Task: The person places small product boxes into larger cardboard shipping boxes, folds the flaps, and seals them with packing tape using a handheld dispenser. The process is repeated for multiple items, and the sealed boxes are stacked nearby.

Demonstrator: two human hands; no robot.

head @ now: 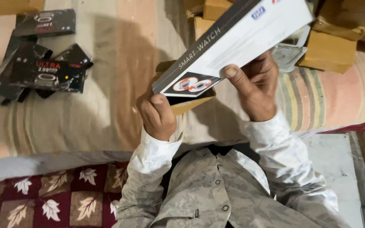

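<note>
Both hands, left hand [157, 114] and right hand [256, 86], closed around the long white-and-grey box [237, 36] raised above the striped mat [106, 105]; its overhanging far end might tip it loose.

A long box [250, 29] is held up in the middle, slanting toward the upper right, with the left hand [157, 114] at its lower end and the right hand [254, 86] just right of that, thumb laid on its face. A smaller box [189, 104] is tucked under the low end. Off to the far left, a pile of boxes [43, 67] is scattered on the bedding [106, 105]. Cartons [330, 50] are stacked at the upper right, behind the held box. A patterned mat [51, 198] is spread at the lower left.
</note>
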